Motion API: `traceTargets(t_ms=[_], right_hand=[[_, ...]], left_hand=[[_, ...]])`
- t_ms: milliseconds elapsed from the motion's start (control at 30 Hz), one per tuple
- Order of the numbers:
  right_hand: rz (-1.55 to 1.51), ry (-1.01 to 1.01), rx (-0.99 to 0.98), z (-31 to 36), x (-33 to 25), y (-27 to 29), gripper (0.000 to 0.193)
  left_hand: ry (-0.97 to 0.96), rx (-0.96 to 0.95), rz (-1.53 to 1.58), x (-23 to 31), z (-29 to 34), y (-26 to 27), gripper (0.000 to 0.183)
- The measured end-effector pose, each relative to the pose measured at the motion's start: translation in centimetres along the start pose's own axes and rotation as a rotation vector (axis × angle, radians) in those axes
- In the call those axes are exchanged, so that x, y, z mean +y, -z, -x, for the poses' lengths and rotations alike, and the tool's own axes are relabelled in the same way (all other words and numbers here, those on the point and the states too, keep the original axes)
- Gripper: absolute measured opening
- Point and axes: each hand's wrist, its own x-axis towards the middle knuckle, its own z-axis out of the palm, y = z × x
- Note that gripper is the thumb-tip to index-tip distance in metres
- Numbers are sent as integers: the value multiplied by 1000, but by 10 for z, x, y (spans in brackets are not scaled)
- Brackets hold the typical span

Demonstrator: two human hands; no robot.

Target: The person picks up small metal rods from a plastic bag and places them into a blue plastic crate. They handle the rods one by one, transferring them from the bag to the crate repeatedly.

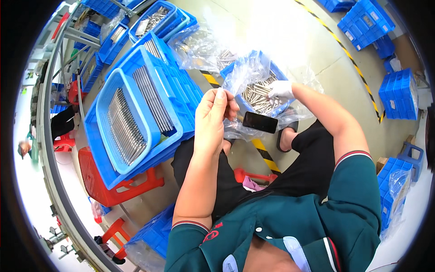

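My left hand is raised in front of me, bare, with thumb and fingers pinched together. Whatever it may hold is hidden by the fingers. My right hand, in a white glove, reaches into a blue bin lined with clear plastic. Its fingertips meet a loose heap of short silvery metal pins; whether they grip any does not show. A black smartphone-like slab rests at the bin's near side, on the plastic.
On my left, a light-blue basket with rows of metal rods sits on stacked blue crates. Under them is a red stool. More blue crates stand at the right. Yellow-black tape crosses the floor.
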Motion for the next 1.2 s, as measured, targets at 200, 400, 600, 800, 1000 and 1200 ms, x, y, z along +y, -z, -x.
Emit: traceTargets(t_ms=[200, 400, 600, 800, 1000, 1200], right_hand=[[-146, 248, -97, 95, -82, -57, 15], [-49, 293, -145, 153, -107, -109, 21], [-228, 290, -106, 161, -100, -139, 19], [-152, 412, 54, 146, -87, -146, 22], [-160, 499, 106, 149, -94, -137, 20], [66, 622, 438, 154, -97, -122, 28]], left_hand=[[-122, 160, -1, -10, -11, 8, 25], [-220, -123, -140, -8, -16, -1, 30], [24, -426, -173, -9, -4, -16, 30], [56, -352, -98, -15, -8, -18, 28], [24, -90, 232, -11, -15, -7, 25], [43, -137, 246, -13, -13, 10, 20]])
